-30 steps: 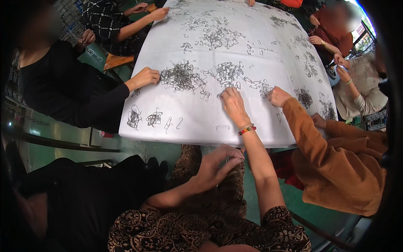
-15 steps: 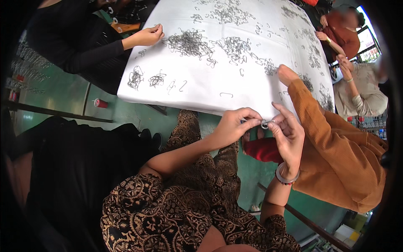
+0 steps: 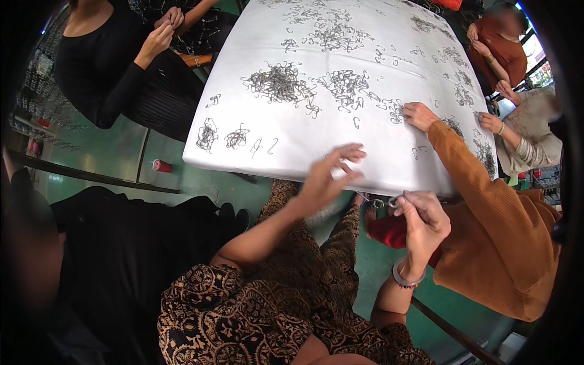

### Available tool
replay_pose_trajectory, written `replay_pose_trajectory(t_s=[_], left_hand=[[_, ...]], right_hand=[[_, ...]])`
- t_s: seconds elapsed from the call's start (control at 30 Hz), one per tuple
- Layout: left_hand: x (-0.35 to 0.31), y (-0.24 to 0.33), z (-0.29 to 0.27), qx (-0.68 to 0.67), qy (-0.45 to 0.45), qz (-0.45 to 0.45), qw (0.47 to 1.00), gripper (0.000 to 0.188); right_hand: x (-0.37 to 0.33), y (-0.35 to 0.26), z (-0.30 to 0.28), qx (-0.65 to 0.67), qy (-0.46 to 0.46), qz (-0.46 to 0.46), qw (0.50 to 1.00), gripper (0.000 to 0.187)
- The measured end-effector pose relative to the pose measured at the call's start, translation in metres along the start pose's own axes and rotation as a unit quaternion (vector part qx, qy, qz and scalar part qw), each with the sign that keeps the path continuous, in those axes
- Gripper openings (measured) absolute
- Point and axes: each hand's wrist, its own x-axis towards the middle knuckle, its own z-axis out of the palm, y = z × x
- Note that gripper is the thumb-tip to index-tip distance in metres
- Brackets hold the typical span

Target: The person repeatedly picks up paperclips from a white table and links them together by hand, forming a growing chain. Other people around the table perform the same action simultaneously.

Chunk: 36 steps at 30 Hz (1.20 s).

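My right hand [image 3: 424, 222] pinches a metal hook [image 3: 392, 201] between thumb and fingers, in front of the table's near edge. A second bent wire hook [image 3: 377, 203] hangs to its left and seems linked to it. My left hand [image 3: 328, 179] reaches over the table's near edge, fingers apart and slightly blurred, with nothing visible in it. Part of a loose hook shows by its fingertips, mostly covered. On the white-topped table [image 3: 304, 146], to the left of that hand, lie single hooks [image 3: 273, 146] and small heaps of hooks [image 3: 236, 138].
Larger heaps of wire hooks [image 3: 280, 83] spread across the table. A co-worker's hand [image 3: 420, 115] from a brown sleeve [image 3: 468, 164] touches hooks at the right. Other people work around the far sides. A red cup [image 3: 161, 165] stands low at the left.
My left hand has let go of the piece both hands held and moved up and left over the table. My right hand keeps hold. The brown-sleeved person's fingers have opened onto the hooks.
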Motion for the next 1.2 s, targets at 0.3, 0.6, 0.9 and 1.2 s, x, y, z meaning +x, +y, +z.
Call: replay_pose_trajectory(t_s=[0.3, 0.6, 0.9, 1.2], left_hand=[[0.134, -0.125, -0.110, 0.488, -0.071, -0.001, 0.870, 0.014], [0.117, -0.093, -0.118, 0.505, -0.094, -0.002, 0.858, 0.009], [0.049, -0.008, -0.054, 0.101, -0.104, -0.213, 0.966, 0.017], [-0.043, 0.052, 0.019, -0.042, -0.258, -0.083, 0.962, 0.010]], right_hand=[[-0.014, 0.004, -0.007, -0.014, -0.018, 0.024, 0.999, 0.013], [-0.027, -0.002, -0.009, -0.024, 0.027, 0.063, 0.997, 0.012], [-0.051, 0.004, -0.004, 0.018, 0.043, 0.121, 0.992, 0.011], [-0.070, 0.016, 0.006, 0.062, 0.069, 0.156, 0.983, 0.016]])
